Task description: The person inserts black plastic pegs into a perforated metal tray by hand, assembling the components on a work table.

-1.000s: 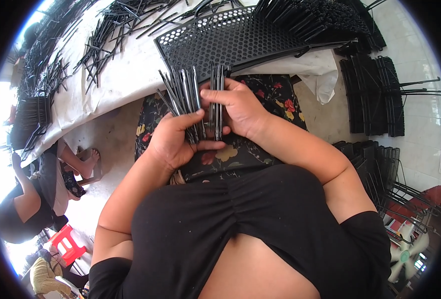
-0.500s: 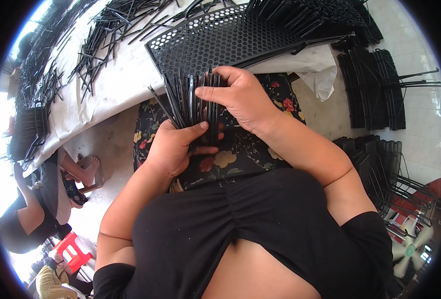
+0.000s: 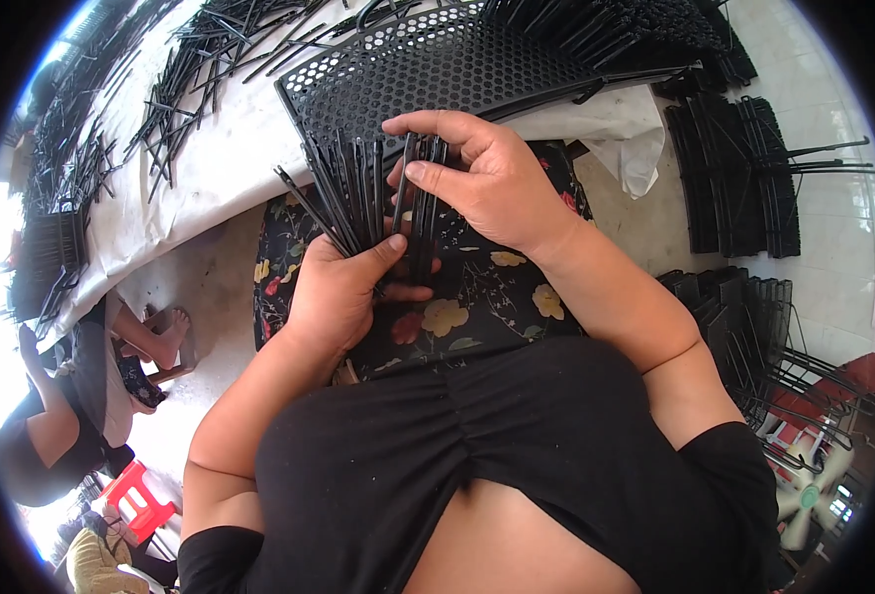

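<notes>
My left hand (image 3: pixel 331 289) is wrapped round the lower end of a bundle of thin black rods (image 3: pixel 366 193), its thumb across the front. The rods fan out upward, and one group leans to the left. At the upper right of the bundle is my right hand (image 3: pixel 497 188), its thumb against a rod and its index finger reaching over the tops. Its other fingers are partly hidden behind the rods. Beneath both hands lies dark floral cloth (image 3: pixel 477 297) over my lap.
A black perforated panel (image 3: pixel 378 84) lies on the white-covered table (image 3: pixel 210 178) ahead, with loose black rods heaped at left and a dense pile (image 3: pixel 616 35) at right. Black racks (image 3: pixel 734 178) stand on the right. Another person (image 3: pixel 61 416) sits at left, near a red stool (image 3: pixel 139 500).
The rods have spread apart more at their tops. My right hand has shifted slightly up and right, its index finger now stretched across the top. My left hand keeps its grip.
</notes>
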`<state>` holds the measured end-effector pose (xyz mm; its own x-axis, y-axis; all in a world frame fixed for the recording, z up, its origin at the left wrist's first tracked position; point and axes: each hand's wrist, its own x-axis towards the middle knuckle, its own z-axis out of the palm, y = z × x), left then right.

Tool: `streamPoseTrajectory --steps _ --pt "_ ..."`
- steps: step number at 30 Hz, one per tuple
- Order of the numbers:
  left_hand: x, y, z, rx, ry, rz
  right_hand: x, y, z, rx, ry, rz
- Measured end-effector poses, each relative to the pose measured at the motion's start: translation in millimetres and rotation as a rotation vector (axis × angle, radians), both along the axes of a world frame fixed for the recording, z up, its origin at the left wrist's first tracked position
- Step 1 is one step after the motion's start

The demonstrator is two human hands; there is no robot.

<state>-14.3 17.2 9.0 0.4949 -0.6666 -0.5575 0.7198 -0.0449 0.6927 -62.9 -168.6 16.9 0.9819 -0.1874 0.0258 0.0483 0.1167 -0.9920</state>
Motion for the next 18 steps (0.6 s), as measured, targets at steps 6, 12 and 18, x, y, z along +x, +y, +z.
streamPoseTrajectory --steps 6,12,18 --pt "-3 -2 -1 0.018 -0.031 -0.015 -2 -3 0 -0.033 0.072 0.075" --pt "-7 -1 1 0.040 -0.020 -0.018 -7 3 -10 -0.138 0.054 0.022" --pt "-5 -6 3 0.056 -0.117 -0.025 -10 -8 -6 0.062 0.046 0.011"
